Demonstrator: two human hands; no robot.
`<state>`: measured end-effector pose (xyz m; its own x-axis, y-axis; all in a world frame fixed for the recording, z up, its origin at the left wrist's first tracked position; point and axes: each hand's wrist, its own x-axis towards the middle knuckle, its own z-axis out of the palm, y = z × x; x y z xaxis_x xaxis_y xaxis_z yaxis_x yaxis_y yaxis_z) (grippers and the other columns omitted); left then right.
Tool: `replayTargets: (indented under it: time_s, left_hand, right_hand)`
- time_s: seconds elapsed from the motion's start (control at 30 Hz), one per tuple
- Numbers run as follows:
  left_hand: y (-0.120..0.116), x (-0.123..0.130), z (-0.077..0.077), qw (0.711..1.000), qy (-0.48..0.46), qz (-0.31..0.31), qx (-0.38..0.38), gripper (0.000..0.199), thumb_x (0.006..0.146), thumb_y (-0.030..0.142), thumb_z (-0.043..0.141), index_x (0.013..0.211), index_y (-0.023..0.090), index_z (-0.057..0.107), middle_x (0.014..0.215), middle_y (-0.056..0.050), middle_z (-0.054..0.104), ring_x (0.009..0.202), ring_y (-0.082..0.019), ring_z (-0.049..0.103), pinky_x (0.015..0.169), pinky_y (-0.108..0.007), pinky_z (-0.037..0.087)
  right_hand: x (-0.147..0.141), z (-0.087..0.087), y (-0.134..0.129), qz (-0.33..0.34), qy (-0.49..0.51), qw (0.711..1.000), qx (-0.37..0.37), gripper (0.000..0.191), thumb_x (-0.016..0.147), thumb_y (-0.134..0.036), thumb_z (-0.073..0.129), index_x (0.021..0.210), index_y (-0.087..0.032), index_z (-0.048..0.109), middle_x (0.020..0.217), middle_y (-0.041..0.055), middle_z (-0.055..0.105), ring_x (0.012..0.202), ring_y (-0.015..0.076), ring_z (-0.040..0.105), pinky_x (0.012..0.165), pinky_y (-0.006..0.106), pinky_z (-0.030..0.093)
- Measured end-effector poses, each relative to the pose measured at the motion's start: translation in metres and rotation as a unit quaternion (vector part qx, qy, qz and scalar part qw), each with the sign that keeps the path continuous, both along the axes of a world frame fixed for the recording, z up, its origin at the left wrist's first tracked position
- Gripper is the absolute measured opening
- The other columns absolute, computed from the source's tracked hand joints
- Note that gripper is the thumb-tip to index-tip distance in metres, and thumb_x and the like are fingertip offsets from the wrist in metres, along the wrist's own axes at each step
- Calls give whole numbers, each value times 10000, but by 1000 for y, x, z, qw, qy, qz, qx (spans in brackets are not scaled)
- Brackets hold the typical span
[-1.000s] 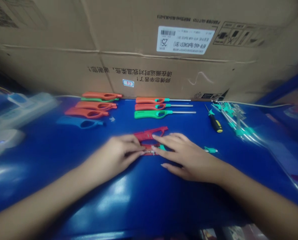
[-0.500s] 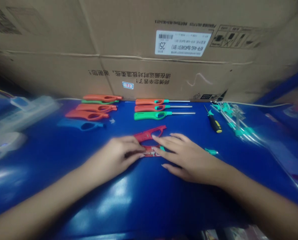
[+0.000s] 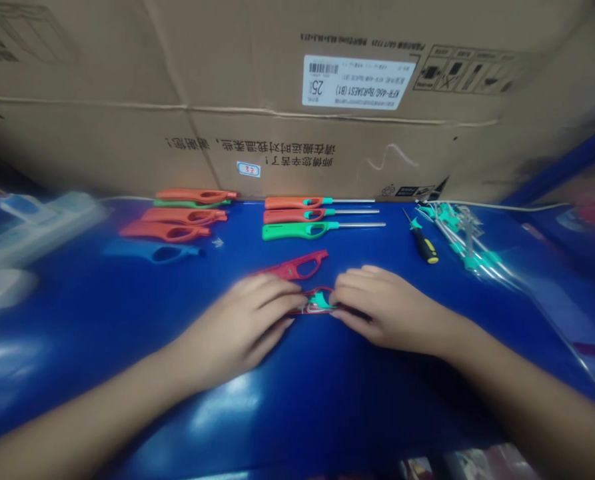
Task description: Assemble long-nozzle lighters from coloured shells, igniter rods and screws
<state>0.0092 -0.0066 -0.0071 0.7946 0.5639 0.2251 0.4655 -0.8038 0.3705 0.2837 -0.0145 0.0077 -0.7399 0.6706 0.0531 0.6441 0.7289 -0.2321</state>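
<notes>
On the blue table, a red lighter shell half [image 3: 311,311] lies with its inner side up, partly covered by my fingers. A teal trigger part [image 3: 320,300] sits in it, beside thin wires. My left hand [image 3: 257,320] has its fingers closed on the left portion of this shell. At its right end, my right hand [image 3: 377,307] pinches the shell with thumb and fingers. Just behind them rests another red shell half [image 3: 297,267], its left end hidden by my left hand.
Orange, green and blue shell halves [image 3: 177,231] lie at the back left. Lighters with metal tubes [image 3: 297,231] line the back centre. A screwdriver [image 3: 424,245] and teal-ended metal tubes [image 3: 482,261] are at right. Behind stands a cardboard box [image 3: 257,73]; a white power strip [image 3: 42,227] is at left.
My right hand has gone from spread fingers to a pinch at the shell's right end. My left hand has moved slightly right over the shell. The view has shifted a little.
</notes>
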Motion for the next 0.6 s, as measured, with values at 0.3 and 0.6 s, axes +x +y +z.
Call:
replayTargets:
  time_s: [0.3,0.6]
  left_hand:
    - [-1,-1,-5,998,46,-26,-20,457,1017,169,407,1439,313,511,1422,-76,546,1294,-269,495,1066,-457,437]
    - [0,0,-9,998,44,-37,20,487,999,141,421,1459,278,501,1404,-106,550,1286,-296,472,1044,-496,429]
  right_hand:
    - [0,0,2,-33,50,996,-64,130,991,-245,560,994,-198,682,946,45,666,872,179,599,764,302,433]
    - [-2,-1,0,-24,11,1000,1,202,1006,-230,516,929,-189,698,896,38,664,817,175,556,754,306,397]
